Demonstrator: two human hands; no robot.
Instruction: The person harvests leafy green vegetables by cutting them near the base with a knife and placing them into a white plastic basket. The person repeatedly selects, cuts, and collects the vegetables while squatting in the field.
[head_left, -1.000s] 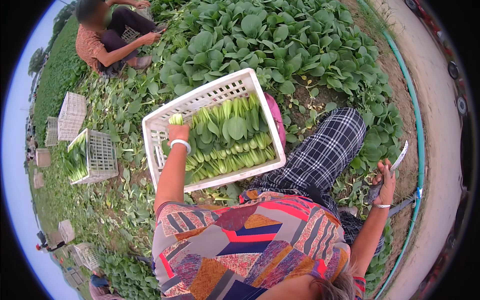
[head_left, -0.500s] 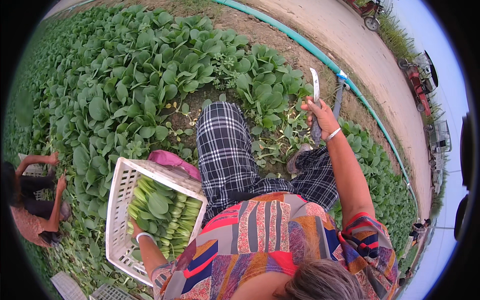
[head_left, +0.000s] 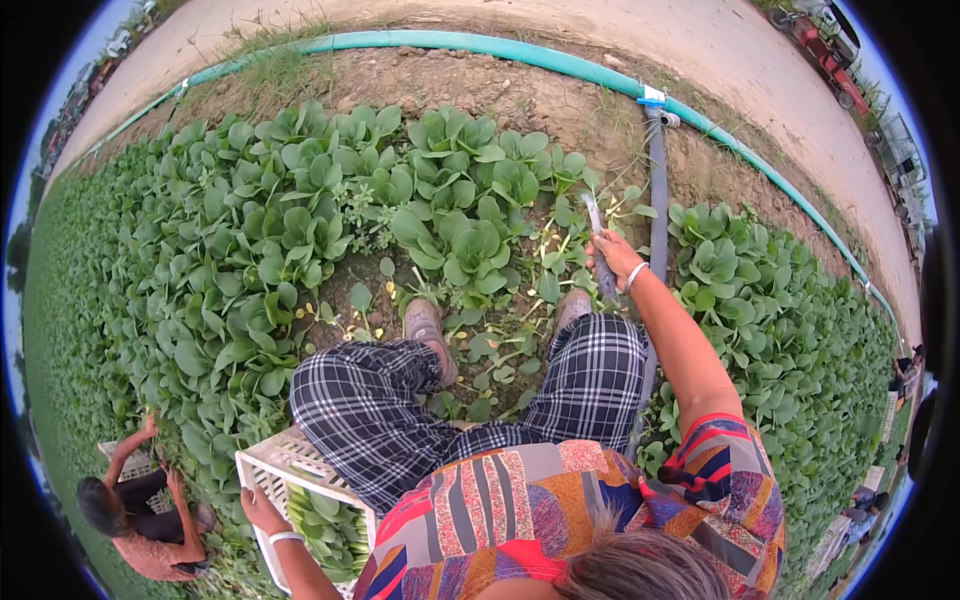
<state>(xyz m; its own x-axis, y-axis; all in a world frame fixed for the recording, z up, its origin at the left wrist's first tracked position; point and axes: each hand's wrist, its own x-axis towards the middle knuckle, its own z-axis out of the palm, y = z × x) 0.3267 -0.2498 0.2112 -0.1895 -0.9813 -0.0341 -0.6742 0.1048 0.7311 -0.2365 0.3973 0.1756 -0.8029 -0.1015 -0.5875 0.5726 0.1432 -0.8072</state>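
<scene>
A curved knife (head_left: 594, 212) with a dark handle is in my right hand (head_left: 616, 256), its blade pointing away from me above the trimmed leaves. My fingers are wrapped round the handle. At the lower left, my left hand (head_left: 263, 511) grips the left rim of a white plastic crate (head_left: 262, 462). Bundled leafy greens (head_left: 328, 522) with pale stems lie inside it, partly hidden by my arm and leg. Between my shoes, loose leaves (head_left: 490, 352) litter the soil. Beyond them stand uncut leafy green plants (head_left: 465, 245).
A grey pipe (head_left: 658, 200) runs past my right side to a green hose (head_left: 480, 42) along the bed's far edge. More plants (head_left: 760, 330) grow right of it. Another person (head_left: 150, 525) crouches at the lower left. Red vehicles (head_left: 830, 62) stand by the dirt road.
My view has turned toward the far hose, and both shoes now show. My left hand has come out from the greens to the crate's rim. My right hand still holds the knife.
</scene>
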